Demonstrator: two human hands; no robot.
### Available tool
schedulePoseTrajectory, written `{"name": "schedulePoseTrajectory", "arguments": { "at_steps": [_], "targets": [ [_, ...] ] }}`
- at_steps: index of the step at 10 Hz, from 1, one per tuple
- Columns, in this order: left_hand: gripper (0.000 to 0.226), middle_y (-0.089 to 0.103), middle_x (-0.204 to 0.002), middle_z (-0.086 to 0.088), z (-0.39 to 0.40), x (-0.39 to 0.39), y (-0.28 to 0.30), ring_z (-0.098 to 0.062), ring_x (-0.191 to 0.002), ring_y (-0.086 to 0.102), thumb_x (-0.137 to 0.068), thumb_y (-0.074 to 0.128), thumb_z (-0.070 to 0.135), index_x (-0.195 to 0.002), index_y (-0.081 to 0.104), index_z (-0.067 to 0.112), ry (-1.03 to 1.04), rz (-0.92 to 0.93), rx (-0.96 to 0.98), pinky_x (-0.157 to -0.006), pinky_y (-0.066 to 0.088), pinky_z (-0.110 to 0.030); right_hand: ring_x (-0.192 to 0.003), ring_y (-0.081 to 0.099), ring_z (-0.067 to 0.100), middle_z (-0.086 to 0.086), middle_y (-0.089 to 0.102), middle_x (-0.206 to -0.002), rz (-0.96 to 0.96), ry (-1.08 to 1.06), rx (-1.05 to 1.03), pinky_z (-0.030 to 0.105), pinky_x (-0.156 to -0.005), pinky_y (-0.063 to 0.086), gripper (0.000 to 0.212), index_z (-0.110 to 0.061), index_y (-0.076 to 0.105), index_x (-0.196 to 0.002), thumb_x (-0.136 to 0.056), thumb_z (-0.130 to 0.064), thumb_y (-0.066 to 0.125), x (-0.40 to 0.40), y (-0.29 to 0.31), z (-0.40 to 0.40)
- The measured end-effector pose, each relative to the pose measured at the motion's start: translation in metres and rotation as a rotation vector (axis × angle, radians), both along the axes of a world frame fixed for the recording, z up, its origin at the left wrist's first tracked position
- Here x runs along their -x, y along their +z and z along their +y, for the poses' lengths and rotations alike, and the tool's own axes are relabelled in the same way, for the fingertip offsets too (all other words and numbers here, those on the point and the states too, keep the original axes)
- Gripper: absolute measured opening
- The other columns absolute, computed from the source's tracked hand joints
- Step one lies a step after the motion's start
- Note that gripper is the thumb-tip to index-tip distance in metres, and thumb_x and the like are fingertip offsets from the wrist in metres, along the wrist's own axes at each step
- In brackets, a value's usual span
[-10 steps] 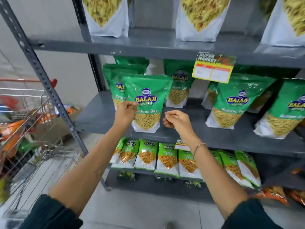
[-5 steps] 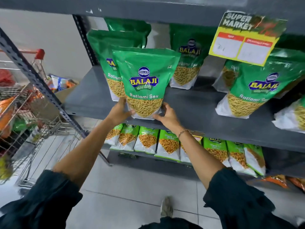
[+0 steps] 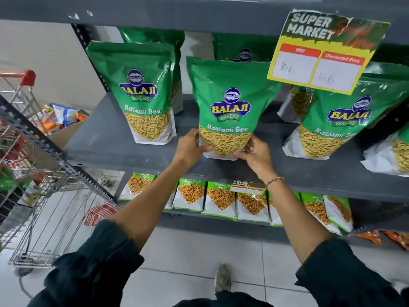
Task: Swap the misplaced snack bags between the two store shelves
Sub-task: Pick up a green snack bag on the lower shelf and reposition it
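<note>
A big green Ratlami Sev bag [image 3: 230, 103] stands upright near the front of the grey middle shelf [image 3: 106, 138]. My left hand [image 3: 190, 147] grips its lower left corner and my right hand [image 3: 256, 155] grips its lower right corner. Another Ratlami Sev bag [image 3: 141, 91] stands to its left, apart from it, and a third [image 3: 338, 116] leans at the right. More green bags stand behind them, partly hidden. On the lower shelf sits a row of small Chana Jor Garam bags [image 3: 219, 199].
A yellow price sign [image 3: 327, 49] hangs from the upper shelf edge at the right. A wire shopping trolley [image 3: 37, 196] with goods stands at the left beside a slanted shelf post [image 3: 55, 156]. Orange packets [image 3: 396, 238] lie low right. My shoe [image 3: 222, 279] is on the tiled floor.
The bag I hold has moved rightward along the middle shelf, away from the left bag. Both hands slid from its sides down to its bottom corners. The view has come closer to the shelf.
</note>
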State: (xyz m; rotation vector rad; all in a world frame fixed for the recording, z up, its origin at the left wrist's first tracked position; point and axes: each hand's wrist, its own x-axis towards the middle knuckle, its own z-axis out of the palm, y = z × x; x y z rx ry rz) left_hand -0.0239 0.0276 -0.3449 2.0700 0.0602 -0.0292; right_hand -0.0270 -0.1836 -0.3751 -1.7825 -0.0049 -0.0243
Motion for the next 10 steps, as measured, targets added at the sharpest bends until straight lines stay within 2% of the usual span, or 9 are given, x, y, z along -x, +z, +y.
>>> {"name": "schedulePoseTrajectory", "arguments": {
  "at_steps": [2,3,4,5,6,7,9,10],
  "targets": [
    [0.063,0.067,-0.109,-0.017,-0.028,-0.019,0.001,-0.032,-0.098,0.063,-0.061,0.083,0.021,-0.114,0.055,0.003,-0.027,-0.016,-0.017,-0.088,0.052,-0.043,-0.09,0.062,-0.004,0.003,0.066,-0.105,-0.009,-0.046,-0.021,0.011,-0.076,0.049,0.048,-0.011,0.058,-0.104,-0.064,0.008,0.075,-0.011,0.005,-0.024],
    [0.058,0.067,-0.107,-0.013,-0.032,-0.023,-0.001,-0.028,-0.095,0.063,-0.063,0.082,0.021,-0.113,0.056,0.005,-0.024,-0.004,-0.006,-0.081,0.051,-0.036,-0.093,0.061,0.0,0.004,0.065,-0.106,-0.009,-0.057,-0.017,0.011,-0.077,0.05,0.046,-0.011,0.057,-0.103,-0.064,0.005,0.076,-0.016,0.005,-0.026],
    [0.054,0.064,-0.097,-0.006,-0.034,-0.021,-0.004,-0.023,-0.088,0.059,-0.066,0.08,0.022,-0.111,0.055,0.007,-0.006,-0.011,-0.001,-0.074,0.046,-0.031,-0.098,0.061,0.008,0.004,0.064,-0.111,0.008,-0.037,-0.011,0.017,-0.085,0.05,0.047,-0.013,0.056,-0.105,-0.066,0.004,0.076,-0.017,0.005,-0.028],
    [0.054,0.063,-0.101,-0.005,-0.034,-0.02,-0.008,-0.018,-0.087,0.056,-0.069,0.078,0.023,-0.113,0.052,0.006,-0.018,-0.017,0.004,-0.072,0.043,-0.027,-0.104,0.06,0.012,0.006,0.063,-0.114,0.008,-0.017,-0.006,0.022,-0.091,0.048,0.049,-0.013,0.055,-0.11,-0.067,0.004,0.074,-0.015,0.005,-0.028],
    [0.054,0.064,-0.114,-0.01,-0.034,-0.02,-0.007,-0.021,-0.098,0.058,-0.072,0.076,0.021,-0.117,0.049,0.006,-0.034,0.0,0.003,-0.08,0.044,-0.028,-0.104,0.06,0.009,0.003,0.063,-0.115,0.01,-0.022,-0.003,0.015,-0.086,0.048,0.05,-0.015,0.055,-0.111,-0.067,0.001,0.075,-0.012,0.003,-0.027],
    [0.056,0.063,-0.12,-0.013,-0.035,-0.021,-0.007,-0.027,-0.109,0.059,-0.074,0.074,0.02,-0.12,0.047,0.004,-0.048,0.003,-0.002,-0.086,0.044,-0.031,-0.105,0.06,0.007,0.002,0.063,-0.115,0.01,-0.023,0.008,0.016,-0.089,0.046,0.051,-0.018,0.054,-0.111,-0.068,-0.001,0.075,-0.012,0.002,-0.028],
    [0.053,0.061,-0.122,-0.016,-0.037,-0.014,-0.005,-0.03,-0.112,0.057,-0.077,0.071,0.019,-0.121,0.044,0.004,-0.043,-0.001,-0.009,-0.093,0.046,-0.04,-0.111,0.059,0.014,0.007,0.063,-0.12,0.026,-0.002,0.052,0.026,-0.096,0.045,0.054,-0.013,0.053,-0.117,-0.069,0.002,0.073,-0.013,0.004,-0.028],
    [0.053,0.059,-0.124,-0.019,-0.04,-0.009,-0.003,-0.034,-0.115,0.054,-0.083,0.065,0.02,-0.128,0.04,0.006,-0.06,0.008,-0.017,-0.091,0.044,-0.039,-0.115,0.057,0.018,0.006,0.061,-0.121,0.044,0.002,0.067,0.028,-0.098,0.043,0.055,-0.012,0.051,-0.119,-0.07,0.001,0.072,-0.009,0.008,-0.024]
  ]
}}
